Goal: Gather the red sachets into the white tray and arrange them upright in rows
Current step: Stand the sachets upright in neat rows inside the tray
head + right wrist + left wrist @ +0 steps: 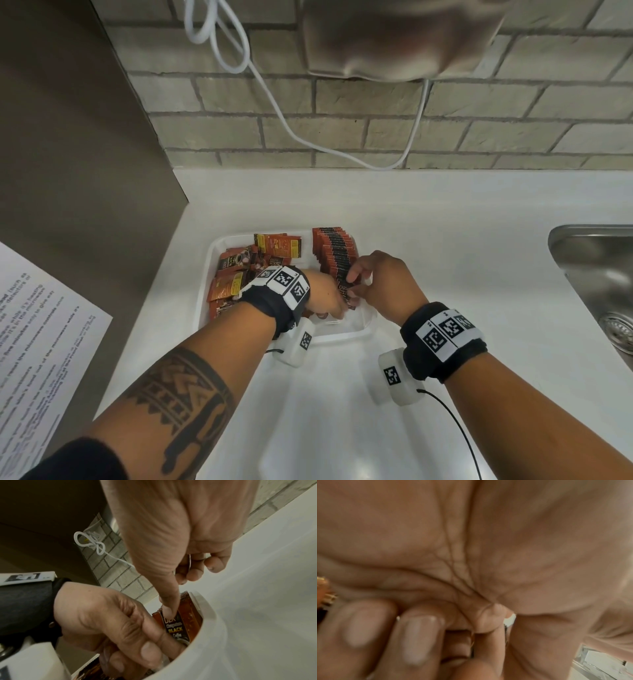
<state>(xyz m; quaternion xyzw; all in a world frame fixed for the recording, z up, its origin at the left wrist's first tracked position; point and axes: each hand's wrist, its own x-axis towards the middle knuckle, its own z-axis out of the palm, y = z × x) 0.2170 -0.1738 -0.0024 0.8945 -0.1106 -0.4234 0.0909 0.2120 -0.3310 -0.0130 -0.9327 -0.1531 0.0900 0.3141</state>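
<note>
A white tray (342,337) sits on the white counter. Loose red sachets (236,274) lie jumbled in its left half, and an upright row of red sachets (334,250) runs along its right side. Both hands meet at the near end of that row. My right hand (356,284) pinches the front sachets, thumb (169,609) pressed on the facing sachet (178,627) and fingers curled behind. My left hand (334,310) reaches in from the left, its curled fingers (154,632) gripping the lower part of the same sachets. The left wrist view shows only palm and curled fingers.
A steel sink (596,274) lies at the right edge of the counter. A printed paper sheet (41,342) hangs on a dark panel at the left. A white cable (308,137) dangles down the brick wall behind the tray.
</note>
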